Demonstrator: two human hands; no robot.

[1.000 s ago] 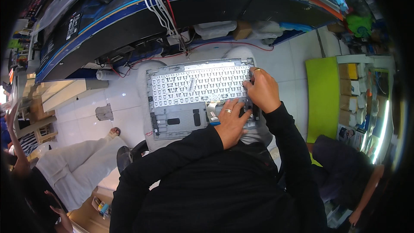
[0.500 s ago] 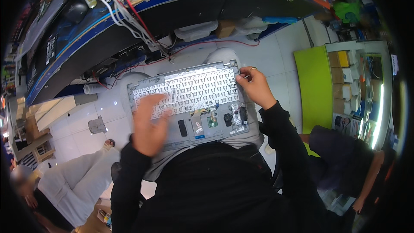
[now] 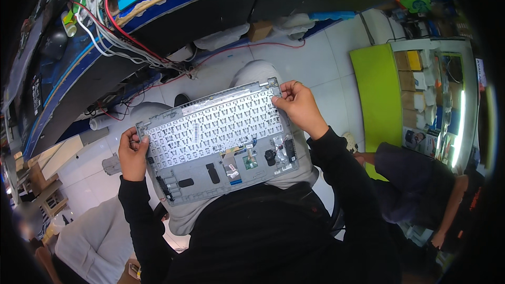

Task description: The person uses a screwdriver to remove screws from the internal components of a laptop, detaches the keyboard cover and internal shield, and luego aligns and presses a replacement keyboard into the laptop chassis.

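Across my lap lies a grey laptop palmrest cover (image 3: 181,186), its inner side up. The silvery-white back of a keyboard (image 3: 221,121) fills its far half. Along the near half sit a small green circuit board (image 3: 250,162), a ribbon cable (image 3: 231,168) and black parts. My left hand (image 3: 133,152) grips the cover's left edge, thumb on top and fingers curled round the side. At the far right corner my right hand (image 3: 301,106) pinches the rim between thumb and fingers. The fingertips underneath are hidden.
A long dark workbench (image 3: 205,13) runs ahead, with white and red cables (image 3: 118,42) hanging from it. At right stand a lime-green panel (image 3: 371,105) and a shelf of boxes (image 3: 418,92). People sit close by on both sides.
My left hand has moved from above the keyboard to the cover's left edge and closed on it. My right hand stays at the far right corner. The cover is tilted slightly more.
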